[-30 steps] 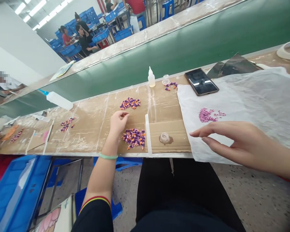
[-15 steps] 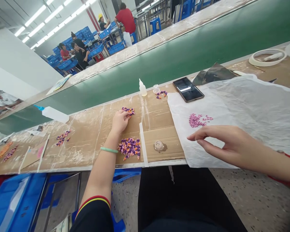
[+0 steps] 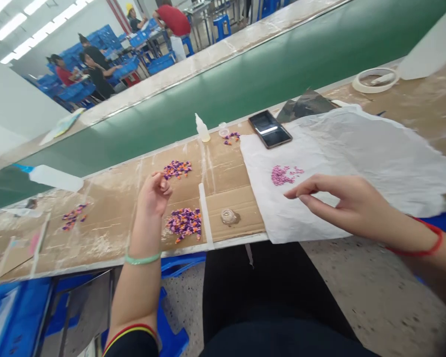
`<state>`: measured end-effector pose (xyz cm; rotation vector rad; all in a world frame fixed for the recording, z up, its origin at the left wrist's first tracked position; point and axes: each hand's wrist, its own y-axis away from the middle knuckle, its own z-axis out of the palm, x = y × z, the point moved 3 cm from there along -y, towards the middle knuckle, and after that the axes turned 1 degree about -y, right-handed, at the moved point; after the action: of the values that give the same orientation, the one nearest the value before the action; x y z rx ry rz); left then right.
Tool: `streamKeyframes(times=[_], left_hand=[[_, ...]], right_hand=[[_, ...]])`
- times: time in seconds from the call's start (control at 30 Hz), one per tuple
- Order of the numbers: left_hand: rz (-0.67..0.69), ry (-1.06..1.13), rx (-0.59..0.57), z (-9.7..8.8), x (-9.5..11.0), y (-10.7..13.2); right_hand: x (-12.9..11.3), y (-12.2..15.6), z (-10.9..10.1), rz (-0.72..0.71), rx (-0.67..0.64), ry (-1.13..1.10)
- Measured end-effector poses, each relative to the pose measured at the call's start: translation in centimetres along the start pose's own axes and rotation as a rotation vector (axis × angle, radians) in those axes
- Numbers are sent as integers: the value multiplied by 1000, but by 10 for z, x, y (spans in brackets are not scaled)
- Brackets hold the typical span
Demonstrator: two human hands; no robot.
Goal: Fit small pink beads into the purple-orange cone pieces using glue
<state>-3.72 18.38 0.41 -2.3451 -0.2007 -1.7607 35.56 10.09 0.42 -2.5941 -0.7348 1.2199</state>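
My left hand (image 3: 156, 194) is lifted beside the far pile of small purple and orange pieces (image 3: 177, 169), palm turned up and fingers curled into a pinch. Whatever it holds is too small or hidden to make out. A second, denser pile of the same pieces (image 3: 185, 223) lies nearer the table edge. Over the white sheet (image 3: 305, 141), my right hand (image 3: 336, 203) has thumb and forefinger closed together, their tips just below a heap of tiny pink pieces (image 3: 281, 175). Anything between them cannot be seen. A small round clear dish (image 3: 228, 216) sits on cardboard between the hands.
A phone (image 3: 270, 129) lies on the sheet's far corner. A small dropper bottle (image 3: 202, 129) stands upright near the green belt (image 3: 245, 74). A larger white bottle (image 3: 55, 177) lies at left. A tape roll (image 3: 375, 81) is at far right. People sit in the background.
My left hand has drawn back from the far pile, turning palm up and uncovering the pieces. The right hand keeps its pinch, its tips now nearer the pink heap. The view has shifted.
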Motion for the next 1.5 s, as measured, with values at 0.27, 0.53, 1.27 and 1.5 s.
streamKeyframes(times=[0.27, 0.53, 1.27, 1.5], left_hand=[[-224, 383, -14, 33, 5, 78], [-206, 321, -205, 37, 6, 130], [-268, 401, -354, 72, -11, 172], [-243, 329, -366, 70, -16, 177]], right_hand=[[46, 1, 2, 163, -89, 159], [57, -22, 27, 90, -121, 284], [54, -23, 33, 84, -148, 290], [56, -26, 41, 40, -186, 375]])
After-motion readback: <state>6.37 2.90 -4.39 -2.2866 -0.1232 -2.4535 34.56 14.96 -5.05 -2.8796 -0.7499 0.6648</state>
